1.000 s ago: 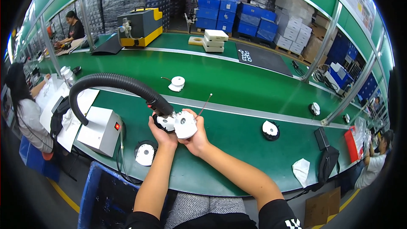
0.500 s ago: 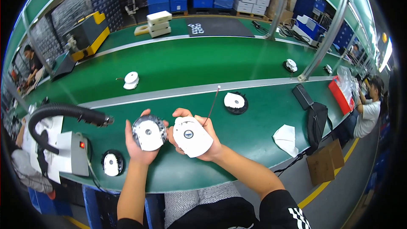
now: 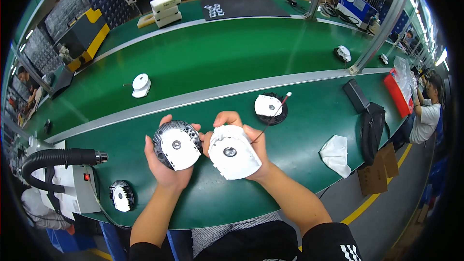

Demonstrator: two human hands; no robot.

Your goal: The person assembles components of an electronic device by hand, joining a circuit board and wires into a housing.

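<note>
My left hand (image 3: 167,176) is closed around a round black part with a white cover plate (image 3: 183,153), its black ribbed rim showing at the top and left. Closed on a white rounded housing with a dark round centre (image 3: 238,165) is my right hand (image 3: 261,151). A thin dark-red wire ending in a white connector (image 3: 289,94) sticks up from that hand. Both parts are held side by side above the bench, slightly apart. Just beyond my right hand lies another black part with a white plate (image 3: 267,105); a similar one (image 3: 121,198) rests left of my left forearm.
At left stands a white machine with a black flexible hose (image 3: 67,156). A green conveyor belt (image 3: 203,55) crosses behind the metal rail, bearing a white part (image 3: 141,86). To the right are a white cloth-like piece (image 3: 335,156), a black bag (image 3: 373,133), a red bin (image 3: 398,94) and a seated person.
The view has shifted closer to the bench. Both hands keep their parts, which have turned slightly; more of the black rim shows at left, and the wire now leans further right.
</note>
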